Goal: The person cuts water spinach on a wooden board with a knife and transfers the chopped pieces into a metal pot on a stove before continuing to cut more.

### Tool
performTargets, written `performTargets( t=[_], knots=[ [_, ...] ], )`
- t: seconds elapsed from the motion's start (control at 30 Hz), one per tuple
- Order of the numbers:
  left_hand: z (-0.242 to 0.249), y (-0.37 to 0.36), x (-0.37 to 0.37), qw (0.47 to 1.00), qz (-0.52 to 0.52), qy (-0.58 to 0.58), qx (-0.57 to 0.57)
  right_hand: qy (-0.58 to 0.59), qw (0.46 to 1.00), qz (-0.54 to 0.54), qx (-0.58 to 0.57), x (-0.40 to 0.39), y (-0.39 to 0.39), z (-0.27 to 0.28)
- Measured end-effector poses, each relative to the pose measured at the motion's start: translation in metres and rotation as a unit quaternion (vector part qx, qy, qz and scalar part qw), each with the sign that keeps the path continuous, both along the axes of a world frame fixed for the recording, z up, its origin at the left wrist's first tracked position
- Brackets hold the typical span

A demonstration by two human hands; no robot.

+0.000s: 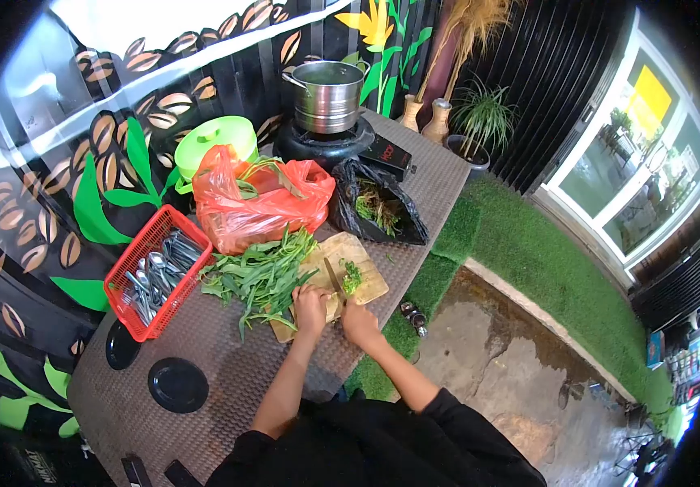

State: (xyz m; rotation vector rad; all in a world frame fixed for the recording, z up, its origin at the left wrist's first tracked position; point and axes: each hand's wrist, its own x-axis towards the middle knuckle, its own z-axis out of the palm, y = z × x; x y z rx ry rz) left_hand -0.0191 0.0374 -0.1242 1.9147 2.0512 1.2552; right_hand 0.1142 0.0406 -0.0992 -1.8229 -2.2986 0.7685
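My right hand (359,323) is closed round the handle of a knife (334,277), whose blade lies over the wooden cutting board (369,280). Beside the blade, on its right, is a small heap of chopped greens (352,277). My left hand (311,309) rests at the board's near left part with its fingers bent together; whatever it holds is too small to make out. Long leafy greens (265,276) lie just beyond and left of it, partly over the board.
Behind the greens sit a red plastic bag (244,215), a black bag of scraps (377,207) and a steel pot (327,101) on a stove. A red basket of cutlery (155,272), a green lidded container (218,140) and black plates (178,385) are at left.
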Motion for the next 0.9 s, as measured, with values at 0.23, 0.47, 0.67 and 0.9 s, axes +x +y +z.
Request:
performTargets(
  t=[0.23,0.47,0.67,0.9],
  knots=[
    [0.006,0.001,-0.001,0.997,-0.006,-0.034,-0.064,-0.006,0.999,-0.001,0.05,-0.012,-0.002,-0.009],
    [0.011,0.004,-0.001,0.995,-0.009,-0.06,-0.073,-0.015,0.999,-0.025,0.037,-0.02,-0.01,-0.005],
    [0.004,0.002,-0.002,0.998,0.006,-0.04,-0.047,-0.023,0.998,-0.039,0.037,-0.023,-0.021,0.0],
    [-0.001,-0.009,-0.003,0.998,-0.048,0.035,0.01,-0.033,0.995,-0.008,0.089,-0.008,-0.005,-0.02]
  ],
)
